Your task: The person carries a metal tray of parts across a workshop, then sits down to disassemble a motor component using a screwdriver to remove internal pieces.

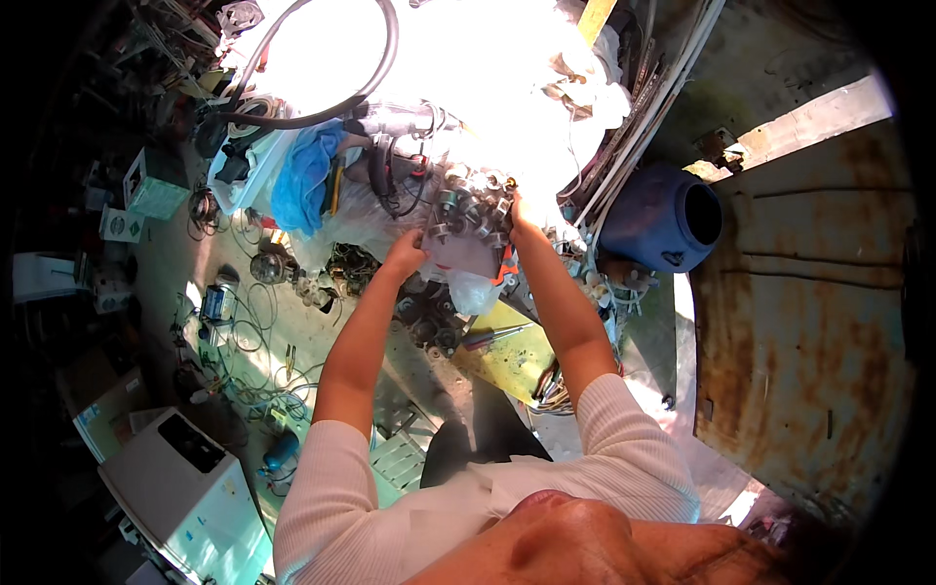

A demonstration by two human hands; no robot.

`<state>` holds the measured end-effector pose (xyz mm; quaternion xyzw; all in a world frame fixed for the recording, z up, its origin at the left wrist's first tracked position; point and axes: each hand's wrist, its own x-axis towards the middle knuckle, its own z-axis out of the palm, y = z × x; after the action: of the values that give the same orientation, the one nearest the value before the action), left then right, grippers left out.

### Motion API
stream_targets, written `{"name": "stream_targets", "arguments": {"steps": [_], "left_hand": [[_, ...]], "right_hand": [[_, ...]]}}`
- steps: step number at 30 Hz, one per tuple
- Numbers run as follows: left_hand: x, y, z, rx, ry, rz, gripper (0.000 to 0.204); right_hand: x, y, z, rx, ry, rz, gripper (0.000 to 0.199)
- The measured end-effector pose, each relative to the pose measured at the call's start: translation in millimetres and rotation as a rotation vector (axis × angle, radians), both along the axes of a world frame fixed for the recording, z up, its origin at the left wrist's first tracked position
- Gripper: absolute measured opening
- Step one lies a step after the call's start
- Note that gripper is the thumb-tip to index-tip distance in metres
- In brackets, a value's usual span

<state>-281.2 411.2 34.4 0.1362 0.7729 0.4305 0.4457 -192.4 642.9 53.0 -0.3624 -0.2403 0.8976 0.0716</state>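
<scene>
Two bare hands flank a pale tray (466,256) that carries a jumbled cluster of small metal parts (472,208), just above the middle of the view. Taking the cluster as the dial's centre, the left hand (403,255) sits at 8 o'clock, its fingers closed on the tray's edge; the right hand (526,218) sits between 3 and 4, apparently grasping the opposite side, though its fingertips are partly hidden.

As far as can be judged, gathering the parts onto the tray is done, and both hands have hold of it. Letting go is not yet done; no ordering of the parts shows, and whether the tray is lifted or resting cannot be told.

At 6 o'clock hangs a clear plastic bag (475,292), with a yellow board (502,367) beyond. A blue barrel (632,230) stands at 3, a blue cloth (304,190) at 9.
</scene>
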Motion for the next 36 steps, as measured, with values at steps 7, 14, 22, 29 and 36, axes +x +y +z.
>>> {"name": "stream_targets", "arguments": {"steps": [7,14,22,29,36], "left_hand": [[28.8,-13.5,21.2,-0.041,0.132,0.067,0.041],[56.9,-54.6,-26.9,0.122,0.07,0.113,0.041],[87.2,-64.0,18.9,-0.055,0.239,0.068,0.04],[112.3,-88.9,-9.4,0.014,0.218,0.17,0.038],[157.0,-114.2,-17.6,0.029,0.233,0.285,0.037]], "right_hand": [[19.9,-13.1,19.8,0.065,-0.051,-0.026,0.035],[41.9,-20.7,-23.3,0.257,-0.353,-0.077,0.033],[56.9,-42.1,-16.5,0.299,-0.335,-0.099,0.035],[72.6,-47.0,-73.9,0.378,-0.304,-0.008,0.03],[85.8,-75.5,-72.8,0.335,-0.202,0.046,0.03]]}}
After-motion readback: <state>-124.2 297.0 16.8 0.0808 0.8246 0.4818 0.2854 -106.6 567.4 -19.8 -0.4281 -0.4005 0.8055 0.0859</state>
